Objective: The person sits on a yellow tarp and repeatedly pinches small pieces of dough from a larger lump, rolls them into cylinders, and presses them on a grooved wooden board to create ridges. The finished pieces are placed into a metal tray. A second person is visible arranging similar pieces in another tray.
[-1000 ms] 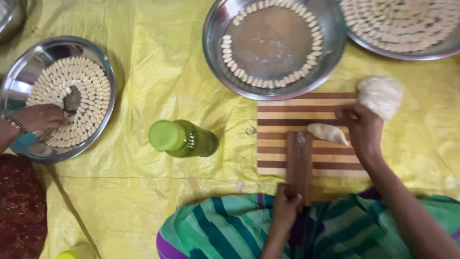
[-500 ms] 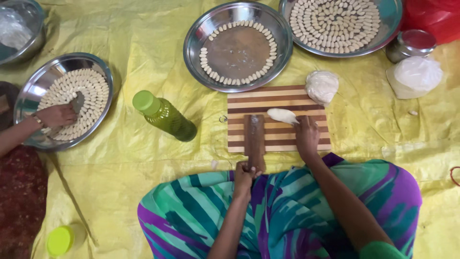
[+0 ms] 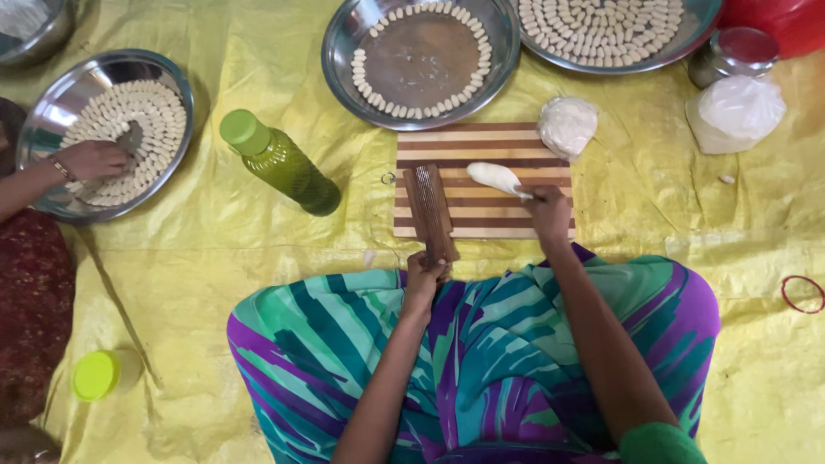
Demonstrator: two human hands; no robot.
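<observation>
My left hand (image 3: 424, 273): fingers curled tight round the near end of a ridged wooden paddle (image 3: 430, 212), which lies lengthwise on the left part of the striped cutting board (image 3: 481, 225), its handle overhanging the board's near edge.

My right hand (image 3: 548, 210): fingers (image 3: 530, 194) drawn narrow, tips pressed on the near end of a small elongated dough roll (image 3: 497, 177), which lies aslant on the board's right half, towards its far edge.

Dough lump (image 3: 566, 125): white, rounded, on the yellow sheet (image 3: 258, 241) touching the board's far right corner.

Steel tray, centre (image 3: 344, 69): beyond the board's far edge; one ring of small shaped dough pieces (image 3: 365, 82) round its floor.

Steel tray, far right (image 3: 700, 26): at the sheet's far edge; filled with close rings of like pieces.

Steel tray, left (image 3: 51, 103): near the sheet's left edge; nearly filled; another person's hand (image 3: 94, 159) rests in it.

Green bottle (image 3: 279, 161): translucent, lighter green cap, lying between the left tray and the board.

Clear bag of white powder (image 3: 736, 112): knotted, right of the dough lump; a small lidded steel tin (image 3: 730, 56) just beyond it.

Green-capped container (image 3: 96, 375): near left corner of the sheet.

Red rubber band (image 3: 803, 294): near the sheet's right edge.
</observation>
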